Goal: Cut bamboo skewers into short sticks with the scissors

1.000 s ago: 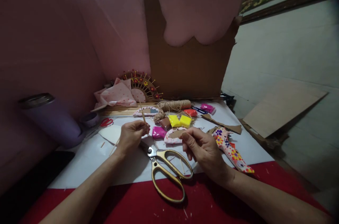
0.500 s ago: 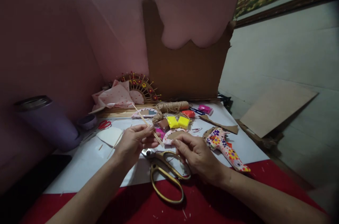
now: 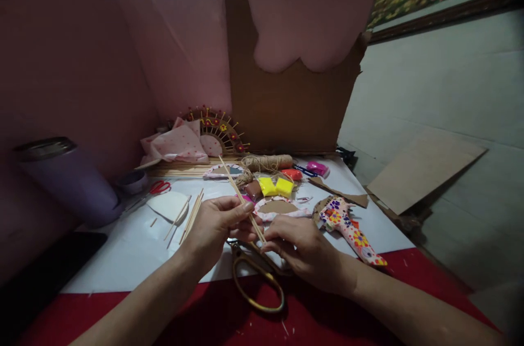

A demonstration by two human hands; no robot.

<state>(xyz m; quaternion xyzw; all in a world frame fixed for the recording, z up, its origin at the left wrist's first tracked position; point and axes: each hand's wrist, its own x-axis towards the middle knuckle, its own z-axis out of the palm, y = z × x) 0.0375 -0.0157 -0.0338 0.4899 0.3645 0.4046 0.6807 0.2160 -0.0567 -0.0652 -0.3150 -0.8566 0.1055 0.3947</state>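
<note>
1. Fingers of L hand [image 3: 215,223] clamped on thin sticks [image 3: 257,230], thumb on top; sticks held up above tabletop [image 3: 395,239], slanted, upper end away to L, lower end by R hand [image 3: 311,256].
2. Fingers of R hand close tog. right at sticks' lower end; can't tell if they grip it.
3. Gold-handled scissors [image 3: 268,310] below both hands, twd tabletop's near edge, partly on white sheet [image 3: 131,267], partly on red cloth [image 3: 196,318]; blades mostly hidden by L hand.
4. L of L hand: loose sticks [image 3: 191,218], then white rounded piece [image 3: 166,204], then red scissors [image 3: 160,187]; purple tumbler [image 3: 73,185] at tabletop's left edge.
5. Just beyond hands: cloth-edged card [image 3: 278,207]; behind it yellow packets [image 3: 268,186], then twine roll [image 3: 268,162] twd far edge.
6. R of R hand: flower-print cutout [image 3: 347,228] nr tabletop's right edge.
7. Big cardboard [image 3: 303,108] stands at far edge, half-round fan [image 3: 229,130] to its L.
</note>
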